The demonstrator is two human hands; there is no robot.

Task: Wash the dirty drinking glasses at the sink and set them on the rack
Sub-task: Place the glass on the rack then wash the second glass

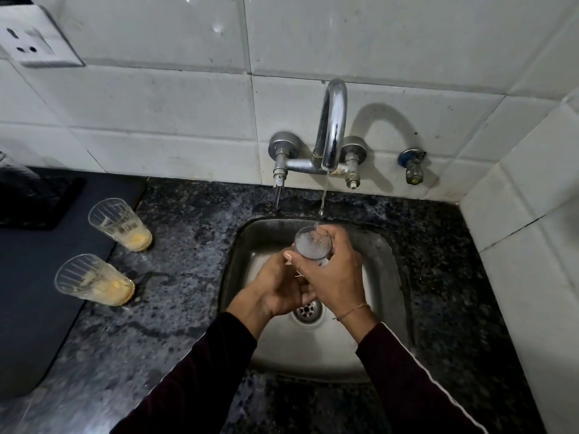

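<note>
Glass under tap: glass [313, 245] was held upright over the sink [388, 264], its mouth facing up and full of frothy, bubbling water.
Water: thin stream [322, 198] fell from the tap spout [332, 126] onto the far rim of that glass.
Far dirty glass: second glass [120, 225] stood on the dark stone counter [194, 233] left of the sink, with yellow residue pooled at its bottom and smears up its wall.
Near dirty glass: third glass [94, 280] stood just in front of the second one, apart from it, also with a yellow residue at the bottom and streaks inside.
Mat: dark mat [37, 277] lay on the counter to the left, with both dirty glasses at its right edge.
Sink basin: wet steel, with the drain [308, 310] partly showing below the hands.
Right hand: right hand [333, 277] grasped the glass from the near right side, fingers curled round its wall and a fingertip reaching the rim under the stream.
Left hand: left hand [277, 289] cupped the lower part of the same glass from the left, fingers curled beneath it; how tightly could not be told.
Wall: white tiles, with a socket plate [34, 42] at upper left and a small valve [413, 167] right of the tap.
</note>
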